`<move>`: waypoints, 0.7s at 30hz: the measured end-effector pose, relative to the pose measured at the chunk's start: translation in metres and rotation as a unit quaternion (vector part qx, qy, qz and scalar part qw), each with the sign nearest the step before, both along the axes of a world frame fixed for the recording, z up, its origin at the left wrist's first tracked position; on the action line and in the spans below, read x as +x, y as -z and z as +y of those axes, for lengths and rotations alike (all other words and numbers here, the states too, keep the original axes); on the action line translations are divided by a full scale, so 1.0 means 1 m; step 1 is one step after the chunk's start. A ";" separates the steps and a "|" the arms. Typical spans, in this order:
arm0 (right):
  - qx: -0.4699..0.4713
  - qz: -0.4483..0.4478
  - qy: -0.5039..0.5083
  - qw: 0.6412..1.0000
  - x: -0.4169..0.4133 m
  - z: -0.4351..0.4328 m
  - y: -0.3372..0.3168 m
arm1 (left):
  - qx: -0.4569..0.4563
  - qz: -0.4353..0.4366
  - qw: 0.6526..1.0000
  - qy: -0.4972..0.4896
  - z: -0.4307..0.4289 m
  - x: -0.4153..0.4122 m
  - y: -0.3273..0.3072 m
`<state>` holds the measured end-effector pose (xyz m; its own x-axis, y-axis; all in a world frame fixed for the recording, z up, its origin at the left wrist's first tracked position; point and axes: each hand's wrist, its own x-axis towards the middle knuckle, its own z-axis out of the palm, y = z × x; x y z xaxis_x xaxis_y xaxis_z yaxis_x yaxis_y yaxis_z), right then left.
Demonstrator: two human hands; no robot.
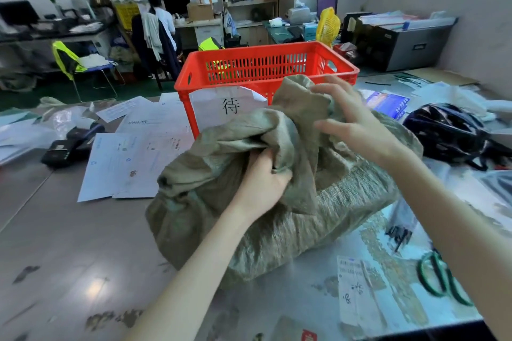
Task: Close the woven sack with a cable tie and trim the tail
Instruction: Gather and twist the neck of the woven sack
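A grey-green woven sack (291,219) lies bulging on the table in front of me, its loose mouth crumpled upward in folds. My left hand (263,177) is closed on a bunch of the sack's mouth fabric near the middle. Above the right side of the mouth, my right hand (357,124) hovers with fingers spread, touching or nearly touching the raised flap. Green-handled scissors (440,279) lie on the table at the right, partly hidden by my right forearm. Black strips that may be cable ties (399,235) lie right of the sack.
A red plastic crate (266,69) with a paper label stands just behind the sack. Papers (133,158) and a black handheld device (69,147) cover the left of the table. A dark helmet (448,133) sits at the right. A person sits at a desk far behind.
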<state>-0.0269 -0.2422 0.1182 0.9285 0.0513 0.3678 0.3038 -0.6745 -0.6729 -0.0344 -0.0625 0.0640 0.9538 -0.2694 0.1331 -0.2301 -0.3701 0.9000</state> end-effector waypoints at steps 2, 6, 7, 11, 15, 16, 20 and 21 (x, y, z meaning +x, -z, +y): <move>0.022 0.001 -0.039 0.999 -0.007 0.013 -0.004 | 0.074 -0.045 0.996 0.013 -0.009 -0.008 0.000; -0.008 0.032 -0.107 0.994 -0.018 0.033 -0.007 | 0.159 -0.080 0.982 0.062 -0.021 -0.019 0.004; -0.046 0.025 -0.115 0.992 -0.019 0.036 -0.007 | 0.169 -0.088 0.979 0.072 -0.023 -0.020 0.005; -0.119 -0.039 -0.088 0.988 -0.013 0.038 -0.003 | 0.164 -0.082 0.977 0.107 -0.022 -0.025 0.013; -0.049 -0.046 -0.063 0.996 -0.012 0.029 0.000 | -0.026 -0.013 0.987 0.159 -0.010 -0.036 0.018; -0.038 -0.055 -0.052 0.996 -0.013 0.027 0.001 | -0.119 0.041 0.977 0.173 -0.007 -0.039 0.017; -0.020 -0.066 -0.028 0.997 -0.021 0.022 0.006 | -0.420 0.212 0.871 0.144 0.011 -0.042 0.017; -0.026 -0.062 -0.027 0.997 -0.024 0.020 0.008 | -0.462 0.243 0.846 0.109 0.013 -0.040 0.018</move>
